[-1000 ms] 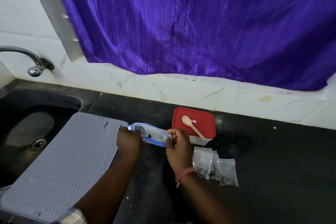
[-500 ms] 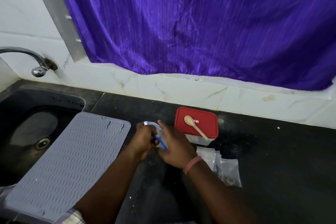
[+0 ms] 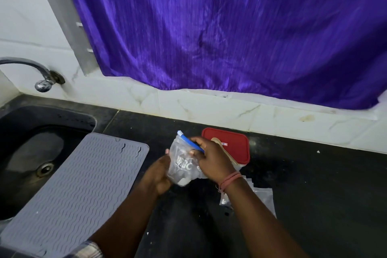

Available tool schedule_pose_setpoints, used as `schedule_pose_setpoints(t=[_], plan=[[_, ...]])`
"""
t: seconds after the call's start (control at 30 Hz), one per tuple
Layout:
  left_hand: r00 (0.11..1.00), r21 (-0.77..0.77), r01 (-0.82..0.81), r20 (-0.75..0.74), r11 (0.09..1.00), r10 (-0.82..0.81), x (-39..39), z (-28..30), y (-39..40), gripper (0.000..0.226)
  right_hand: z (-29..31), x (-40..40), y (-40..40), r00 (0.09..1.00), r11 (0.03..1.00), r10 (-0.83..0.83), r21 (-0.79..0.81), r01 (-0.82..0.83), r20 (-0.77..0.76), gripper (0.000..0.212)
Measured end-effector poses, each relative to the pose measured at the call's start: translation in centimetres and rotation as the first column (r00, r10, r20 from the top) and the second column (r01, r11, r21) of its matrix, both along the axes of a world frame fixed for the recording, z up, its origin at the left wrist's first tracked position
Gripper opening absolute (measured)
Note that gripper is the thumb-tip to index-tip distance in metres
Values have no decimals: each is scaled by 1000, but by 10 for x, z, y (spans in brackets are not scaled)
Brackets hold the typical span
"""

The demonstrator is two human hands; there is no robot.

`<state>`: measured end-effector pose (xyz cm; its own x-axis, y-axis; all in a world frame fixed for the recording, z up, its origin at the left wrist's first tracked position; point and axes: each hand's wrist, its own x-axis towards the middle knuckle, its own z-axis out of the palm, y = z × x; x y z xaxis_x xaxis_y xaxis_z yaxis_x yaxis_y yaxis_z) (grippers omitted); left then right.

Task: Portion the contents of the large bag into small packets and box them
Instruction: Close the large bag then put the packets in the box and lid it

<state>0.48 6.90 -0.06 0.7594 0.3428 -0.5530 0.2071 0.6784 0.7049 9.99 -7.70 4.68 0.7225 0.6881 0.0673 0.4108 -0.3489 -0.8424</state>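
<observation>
Above the black counter [image 3: 314,184], clear zip bag [image 3: 181,163] with blue seal upright, left hand [image 3: 158,176] gripping its lower side, right hand [image 3: 211,159] pinching the seal, red-lidded box [image 3: 232,144] at 2 o'clock, small packets [image 3: 261,199] at 4 o'clock.

We see a dark, speckled black stone countertop [image 3: 314,184] running along the pale marble-patterned wall. At its left end a black sink basin [image 3: 27,153] is sunk into it, and a grey ribbed silicone mat [image 3: 79,184] lies partly on the counter and partly over the basin's right edge. Near the wall stands a clear plastic box with a red lid [image 3: 232,142]. Nearer to us, just right of the forearm, small clear plastic packets [image 3: 263,197] lie flat on the stone, overlapping one another.
</observation>
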Motion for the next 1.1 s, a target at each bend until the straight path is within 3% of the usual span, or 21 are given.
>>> schedule_pose_setpoints(t=[0.07,0.17,0.27,0.33,0.43,0.57,0.67,0.8,0.93,1.0,1.1], plan=[[989,9,-140,-52,990,140,1,-9,3,55,4,9,-5,997,995,-45,87,51,-68,32],[926,128,-339,-128,932,354,-2,-15,5,40,9,22,-14,977,979,-56,179,94,-205,31],[886,155,-384,-215,910,411,1,-17,5,72,9,14,-8,975,973,-58,205,103,-216,22],[926,-60,-357,-158,932,344,5,-19,4,105,3,9,0,982,963,-143,212,167,-125,13],[968,-312,-253,-81,916,240,3,-22,-9,105,-1,13,3,949,931,-310,217,293,50,4],[994,-265,-77,-96,961,53,-1,-28,-29,85,-1,17,-1,873,927,-375,151,345,312,15],[986,-156,-138,-116,978,120,6,-24,-36,66,-2,13,0,827,933,-352,93,348,439,18],[968,81,-200,-136,976,210,6,-31,-34,55,2,10,1,819,937,-331,63,343,468,19],[969,201,-222,-65,954,240,-3,-35,-20,69,8,36,-16,796,908,-371,9,418,479,23],[978,133,-205,-5,970,207,-3,-36,-13,82,3,45,-20,814,909,-386,29,416,433,35],[996,-149,-74,38,986,81,-1,-38,-15,89,-1,48,-18,818,886,-454,81,456,355,36]])
